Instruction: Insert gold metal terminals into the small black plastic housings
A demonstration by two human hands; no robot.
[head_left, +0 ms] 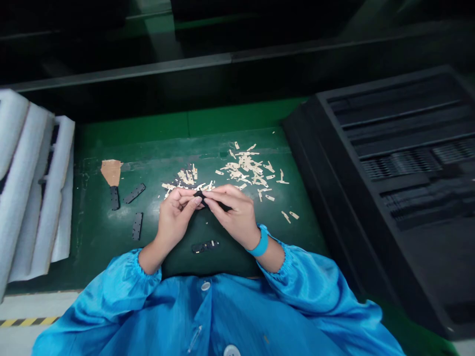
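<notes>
Both of my hands meet over the middle of the green mat (111,232). My left hand (174,215) and my right hand (235,212) pinch the same small black strip (202,199) between their fingertips. A blue band (260,242) circles my right wrist. Another black strip (204,245) lies on the mat just below my hands. Three more black strips (134,193) lie to the left. Behind my fingers is a scatter of several small beige paper slips (245,170).
White foam sheets (33,188) stack at the left edge. A large black ribbed tray (401,163) fills the right side. A brown piece of tape or card (111,171) sits at the mat's upper left. My blue smock sleeves fill the bottom.
</notes>
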